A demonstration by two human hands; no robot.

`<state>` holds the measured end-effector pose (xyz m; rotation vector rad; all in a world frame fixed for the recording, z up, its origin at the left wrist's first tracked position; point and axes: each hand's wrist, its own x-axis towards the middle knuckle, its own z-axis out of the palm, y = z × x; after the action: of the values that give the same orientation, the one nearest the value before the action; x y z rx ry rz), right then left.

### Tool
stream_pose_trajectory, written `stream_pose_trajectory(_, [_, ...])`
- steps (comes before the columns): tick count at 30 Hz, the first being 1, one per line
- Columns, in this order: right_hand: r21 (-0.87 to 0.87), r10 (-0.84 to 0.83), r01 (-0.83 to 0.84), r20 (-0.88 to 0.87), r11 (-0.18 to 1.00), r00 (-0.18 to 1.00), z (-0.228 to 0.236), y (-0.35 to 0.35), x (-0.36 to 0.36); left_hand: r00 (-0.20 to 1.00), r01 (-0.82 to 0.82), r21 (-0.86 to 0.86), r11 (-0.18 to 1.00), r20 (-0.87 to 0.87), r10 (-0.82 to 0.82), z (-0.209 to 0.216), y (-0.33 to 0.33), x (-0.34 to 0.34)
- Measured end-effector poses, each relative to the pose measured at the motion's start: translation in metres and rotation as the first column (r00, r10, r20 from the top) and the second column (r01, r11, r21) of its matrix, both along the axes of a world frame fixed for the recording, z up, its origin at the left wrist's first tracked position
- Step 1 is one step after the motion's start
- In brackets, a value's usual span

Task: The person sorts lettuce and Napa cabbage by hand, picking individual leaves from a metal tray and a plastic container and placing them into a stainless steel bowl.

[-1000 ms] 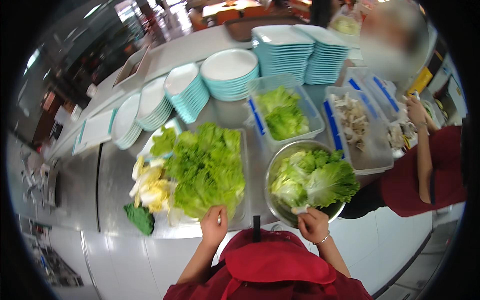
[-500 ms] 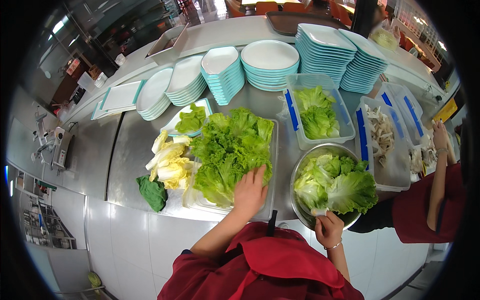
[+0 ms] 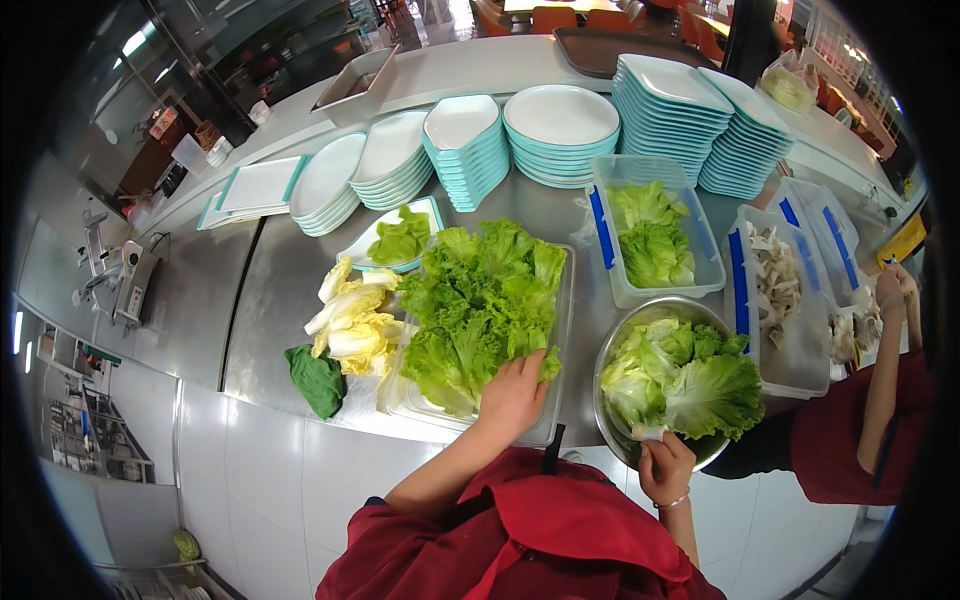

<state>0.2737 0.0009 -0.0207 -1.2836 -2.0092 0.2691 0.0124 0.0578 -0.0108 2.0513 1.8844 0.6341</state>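
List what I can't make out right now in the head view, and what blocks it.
Head view, left hand: palm hidden by the back of the hand.
Head view, metal bowl: bottom mostly covered by leaves.
Head view, clear tray: floor largely hidden under lettuce.
Head view, co-worker: partly cut off by the dark right rim.
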Motion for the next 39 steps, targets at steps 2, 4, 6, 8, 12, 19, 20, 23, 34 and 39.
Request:
stream_pose_trajectory(2, [0.001,0.001,-0.001,0.008,1.0,1.0,-0.002,-0.001,0.001,0.996,-0.009,-0.017,1.0,0.086,0.01,0.009,-0.002,-0.006])
stream_pose_trajectory(4, [0.006,-0.001,0.001,0.01,1.0,1.0,-0.003,-0.001,0.001,0.991,-0.067,0.08,0.994,0.121,0.057,0.017,0.002,-0.019])
stream_pose_trajectory(6, [0.013,-0.005,0.005,0.008,1.0,1.0,-0.002,-0.001,0.001,0.983,-0.169,0.288,0.942,0.119,0.14,0.026,0.013,-0.044])
stream_pose_trajectory(8, [0.017,-0.002,0.002,0.008,1.0,1.0,-0.001,-0.002,0.0,0.96,-0.275,0.467,0.841,0.093,0.263,0.025,0.03,-0.083])
stream_pose_trajectory(12, [0.011,0.007,-0.007,0.005,1.0,1.0,0.0,-0.002,0.0,0.862,-0.47,0.422,0.775,0.029,0.507,-0.008,0.049,-0.142])
stream_pose_trajectory(19, [-0.003,0.014,-0.014,0.021,1.0,1.0,0.001,-0.002,0.001,0.927,-0.319,0.352,0.88,-0.08,0.367,-0.032,0.059,-0.16])
stream_pose_trajectory(20, [0.004,0.015,-0.015,0.016,1.0,1.0,0.001,-0.001,0.0,0.938,-0.329,0.288,0.899,-0.013,0.347,-0.03,0.059,-0.157])
stream_pose_trajectory(23, [0.01,0.008,-0.008,0.016,1.0,1.0,0.001,-0.002,0.0,0.932,-0.336,0.096,0.937,0.176,0.316,-0.009,0.055,-0.139])
stream_pose_trajectory(34, [0.008,-0.001,0.001,-0.006,1.0,1.0,0.004,-0.002,-0.001,0.893,-0.426,0.015,0.904,0.164,0.418,-0.032,0.064,-0.15])
stream_pose_trajectory(39, [0.002,-0.012,0.012,0.015,1.0,1.0,0.001,-0.003,0.0,0.922,-0.388,-0.238,0.891,-0.108,0.372,-0.006,0.062,-0.145])
